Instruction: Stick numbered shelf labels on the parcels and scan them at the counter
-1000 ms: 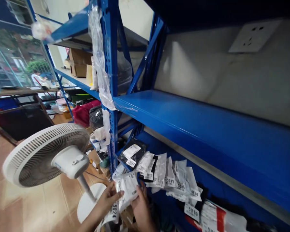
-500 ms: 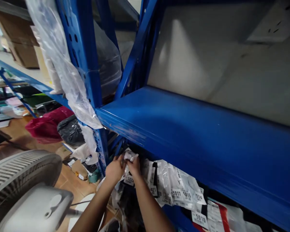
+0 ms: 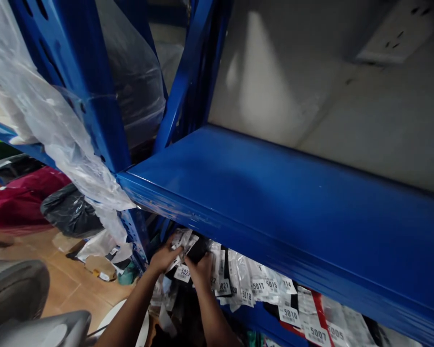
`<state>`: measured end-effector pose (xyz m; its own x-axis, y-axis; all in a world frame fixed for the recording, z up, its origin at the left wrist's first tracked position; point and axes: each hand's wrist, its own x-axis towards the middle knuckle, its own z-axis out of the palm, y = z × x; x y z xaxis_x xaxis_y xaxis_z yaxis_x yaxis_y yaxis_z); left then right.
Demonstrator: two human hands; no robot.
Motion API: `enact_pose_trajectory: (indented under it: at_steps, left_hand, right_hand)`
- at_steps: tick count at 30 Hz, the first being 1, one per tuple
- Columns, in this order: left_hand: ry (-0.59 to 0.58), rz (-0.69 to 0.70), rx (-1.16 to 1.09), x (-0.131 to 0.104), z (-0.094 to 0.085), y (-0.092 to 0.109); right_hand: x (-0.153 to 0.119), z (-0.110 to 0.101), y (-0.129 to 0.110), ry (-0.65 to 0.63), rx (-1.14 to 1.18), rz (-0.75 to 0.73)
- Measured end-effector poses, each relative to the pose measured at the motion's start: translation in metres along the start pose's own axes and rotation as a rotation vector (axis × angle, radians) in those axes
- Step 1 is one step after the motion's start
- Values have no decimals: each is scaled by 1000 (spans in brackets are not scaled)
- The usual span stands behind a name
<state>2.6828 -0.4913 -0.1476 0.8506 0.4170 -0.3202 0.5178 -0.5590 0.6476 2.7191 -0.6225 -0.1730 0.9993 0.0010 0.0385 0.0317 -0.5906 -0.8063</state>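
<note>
A wide blue painted-metal shelf (image 3: pixel 275 202) spans from the centre toward four o'clock in the head view; its front edge overhangs the packets and limits lifting straight up. The thick blue perforated-metal post (image 3: pixel 90 82) stands at ten o'clock, with crumpled translucent plastic sheeting (image 3: pixel 72 144) down its side that could snag a sleeve. Below the shelf, a crowded row of flat, pale plastic packets with white number tags (image 3: pixel 246 277) runs from six round to four o'clock, overlapping, so sideways room there looks scant. The freer way out seems low, toward seven o'clock, on the near side of the shelf edge.

The left hand (image 3: pixel 164 258) pinches the small, crinkled clear-and-white plastic packet (image 3: pixel 181 238), which lies at seven o'clock, from its eight o'clock side. The right hand (image 3: pixel 202 270) is at the packet's five o'clock, thumb near its lower edge; its fingers are partly hidden, so whether they are closed cannot be told.

The packet is probably light, soft and slippery; a two-sided pinch near its edges should suit, clear of the white paper tag marked 5023 (image 3: pixel 183 273) just beneath.
</note>
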Motion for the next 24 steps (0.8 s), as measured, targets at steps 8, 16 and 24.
enact_pose_trajectory:
  at_steps: [8,16,24]
  left_hand:
    - [-89,-62,-71,-9,52,27]
    - [-55,-5,-28,-11,43,10]
    - [118,57,-256,-15,49,-5]
  right_hand:
    - [15,-77,-9,-124,-321,49]
    - [12,-73,-5,-62,-326,-27]
    - [12,-74,-6,61,-417,-267]
